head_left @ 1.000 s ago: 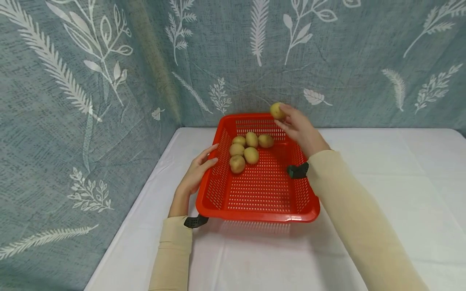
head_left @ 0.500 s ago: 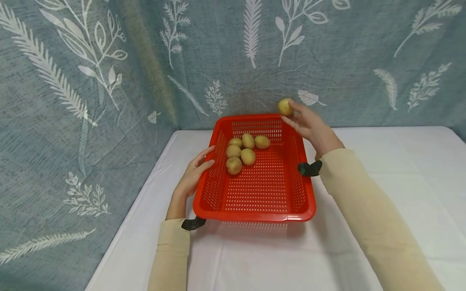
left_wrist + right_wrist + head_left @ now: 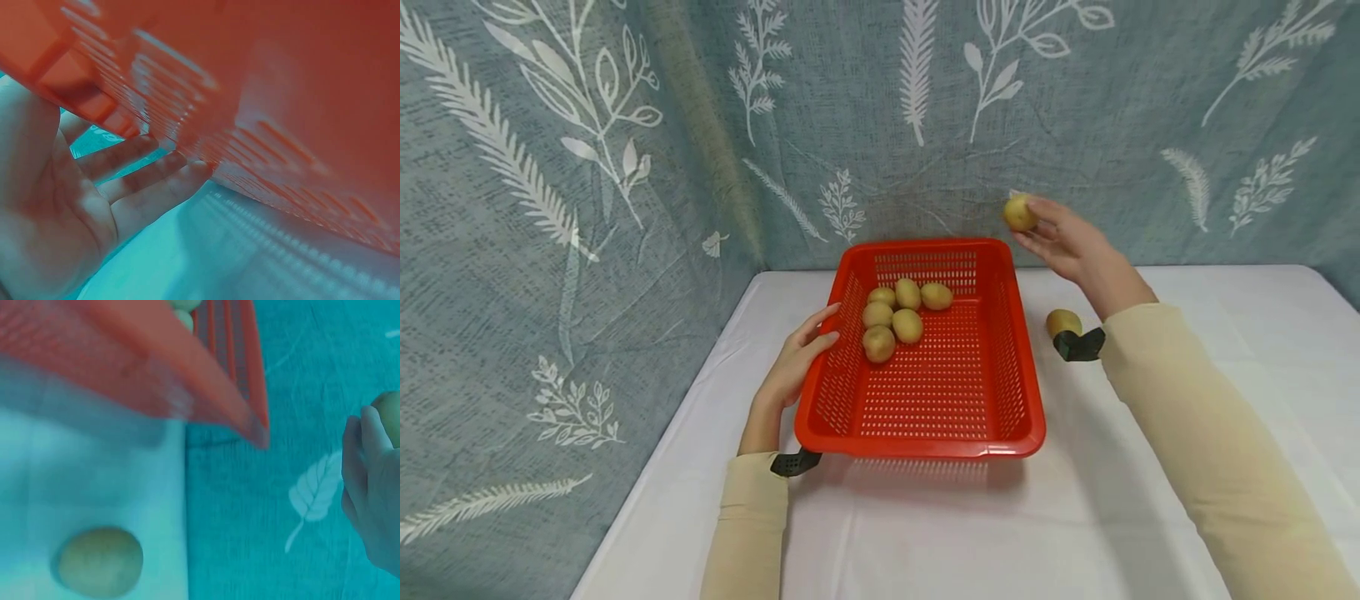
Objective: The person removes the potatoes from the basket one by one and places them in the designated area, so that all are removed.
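Observation:
A red perforated plastic basket (image 3: pixel 1003 358) stands on the table, with several potatoes (image 3: pixel 907 326) grouped toward its far left. My left hand (image 3: pixel 790 364) grips the basket's left rim; in the left wrist view its extended fingers (image 3: pixel 156 197) lie against the outer wall, below the rim. My right hand (image 3: pixel 1075 250) holds a potato (image 3: pixel 1019 212) by its fingertips, raised beyond the basket's far right corner. That held potato (image 3: pixel 389 415) is partly cut off in the right wrist view. One more potato (image 3: pixel 1063 323) lies on the table right of the basket, below my right wrist.
A white cloth (image 3: pixel 1225 375) covers the table. Blue-green curtains with white leaf prints (image 3: pixel 1075 108) hang along the back and the left side, close behind the basket. Dark wrist straps (image 3: pixel 1078 344) show at both sleeves.
My right hand has carried the potato rightward from over the basket's far rim to outside its right corner. The potato on the table has come into view. My left hand stays on the rim.

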The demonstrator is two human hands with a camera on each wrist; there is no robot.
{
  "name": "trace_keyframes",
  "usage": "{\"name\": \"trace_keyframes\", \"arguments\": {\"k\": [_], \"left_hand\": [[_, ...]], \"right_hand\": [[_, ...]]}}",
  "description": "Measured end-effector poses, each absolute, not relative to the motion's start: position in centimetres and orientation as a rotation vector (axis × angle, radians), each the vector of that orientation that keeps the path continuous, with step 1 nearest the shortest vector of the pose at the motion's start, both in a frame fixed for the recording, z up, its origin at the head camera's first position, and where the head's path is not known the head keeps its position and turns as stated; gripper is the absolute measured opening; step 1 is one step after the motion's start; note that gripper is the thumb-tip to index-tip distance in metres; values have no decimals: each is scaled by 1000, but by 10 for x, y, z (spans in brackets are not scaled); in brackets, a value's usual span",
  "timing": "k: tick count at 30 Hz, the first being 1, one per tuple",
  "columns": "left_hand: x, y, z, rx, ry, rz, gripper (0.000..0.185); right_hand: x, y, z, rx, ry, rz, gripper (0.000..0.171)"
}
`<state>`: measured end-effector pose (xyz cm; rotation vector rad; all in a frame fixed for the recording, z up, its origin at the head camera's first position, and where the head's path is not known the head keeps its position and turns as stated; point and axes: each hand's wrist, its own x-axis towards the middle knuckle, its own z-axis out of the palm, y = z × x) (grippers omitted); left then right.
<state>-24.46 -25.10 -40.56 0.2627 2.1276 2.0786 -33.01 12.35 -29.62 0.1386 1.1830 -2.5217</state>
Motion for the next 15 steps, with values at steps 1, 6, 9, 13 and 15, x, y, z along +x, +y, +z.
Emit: {"name": "trace_keyframes", "arguments": {"k": [1, 6, 9, 13, 15], "left_hand": [[-245, -251, -406, 268, 2130, 2077, 52], [-245, -251, -406, 288, 2145, 2077, 53], [-245, -251, -407, 279, 2144, 2079, 53], [-245, -250, -407, 271, 2141, 2078, 52], [-244, -249, -406, 268, 2143, 2078, 52]], "right_hand": [[-329, 127, -296, 144, 1175, -2523, 63], [-325, 146, -298, 141, 1178, -2504, 69], [-324, 157, -303, 162, 1206, -2485, 73], [-322, 173, -311, 224, 1229, -2480, 74], [-320, 181, -316, 259, 1225, -2486, 73]]}}
